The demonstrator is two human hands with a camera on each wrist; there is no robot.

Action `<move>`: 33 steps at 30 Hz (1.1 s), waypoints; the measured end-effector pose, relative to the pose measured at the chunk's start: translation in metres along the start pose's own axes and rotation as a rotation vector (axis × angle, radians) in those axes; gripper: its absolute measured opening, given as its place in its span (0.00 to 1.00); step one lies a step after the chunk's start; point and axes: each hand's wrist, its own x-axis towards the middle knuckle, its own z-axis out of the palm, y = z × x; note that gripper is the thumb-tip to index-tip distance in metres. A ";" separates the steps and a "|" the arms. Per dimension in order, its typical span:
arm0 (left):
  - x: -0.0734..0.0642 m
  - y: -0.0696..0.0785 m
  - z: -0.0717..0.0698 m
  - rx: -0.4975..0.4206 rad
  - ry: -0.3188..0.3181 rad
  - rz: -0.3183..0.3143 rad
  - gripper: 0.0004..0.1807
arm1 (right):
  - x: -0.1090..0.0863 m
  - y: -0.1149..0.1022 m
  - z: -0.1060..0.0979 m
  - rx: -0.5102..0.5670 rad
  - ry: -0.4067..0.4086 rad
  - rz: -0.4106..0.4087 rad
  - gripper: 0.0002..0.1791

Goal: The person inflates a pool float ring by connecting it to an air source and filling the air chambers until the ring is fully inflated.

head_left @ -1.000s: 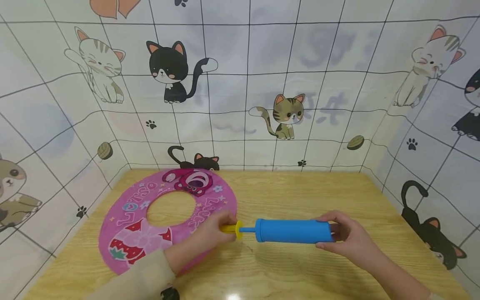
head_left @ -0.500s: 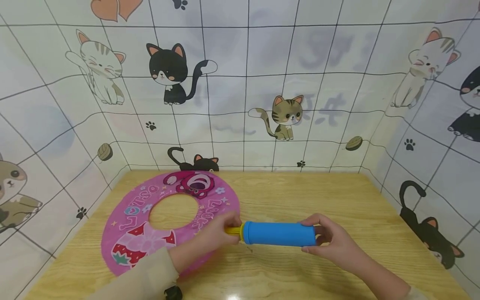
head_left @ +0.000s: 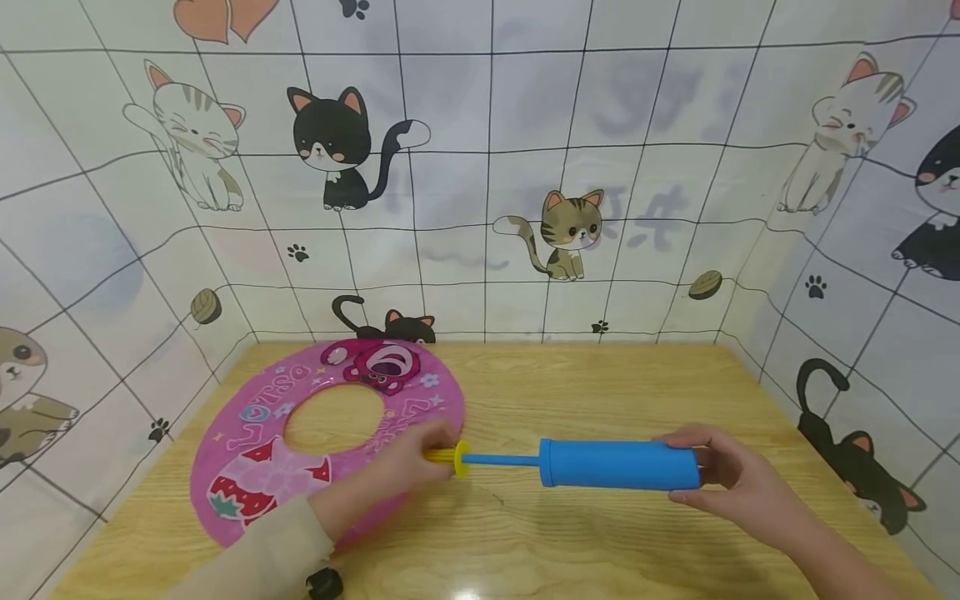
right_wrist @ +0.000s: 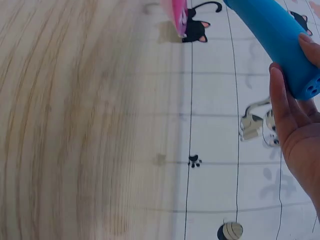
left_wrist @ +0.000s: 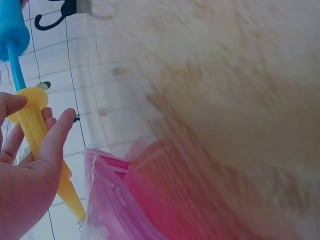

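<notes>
A hand pump is held level over the table, with a blue barrel (head_left: pixel 619 464), a thin blue rod (head_left: pixel 501 460) drawn out, and a yellow nozzle piece (left_wrist: pixel 35 125). My left hand (head_left: pixel 408 460) grips the yellow piece just behind its round flange. Around the barrel's right end curl the fingers and thumb of my right hand (head_left: pixel 738 479); small holes show in that end in the right wrist view. Beneath and left of my left hand lies a pink swim ring (head_left: pixel 247 421). In the left wrist view the yellow tip meets the ring's edge; whether it sits in a valve I cannot tell.
The wood-grain table (head_left: pixel 585 383) carries the ring on its left side. A white wall covering (head_left: pixel 450 183) with cat drawings and grid lines stands at the back and both sides. A small dark object (head_left: pixel 325 583) shows under the left sleeve.
The right hand pushed the barrel left against the yellow flange, then drew it right, so more rod shows now. The left hand kept its grip and shifted slightly; the ring shifted slightly with it.
</notes>
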 end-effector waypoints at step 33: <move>0.007 0.022 0.023 0.014 0.052 -0.034 0.15 | 0.018 0.002 0.068 0.305 0.048 0.317 0.32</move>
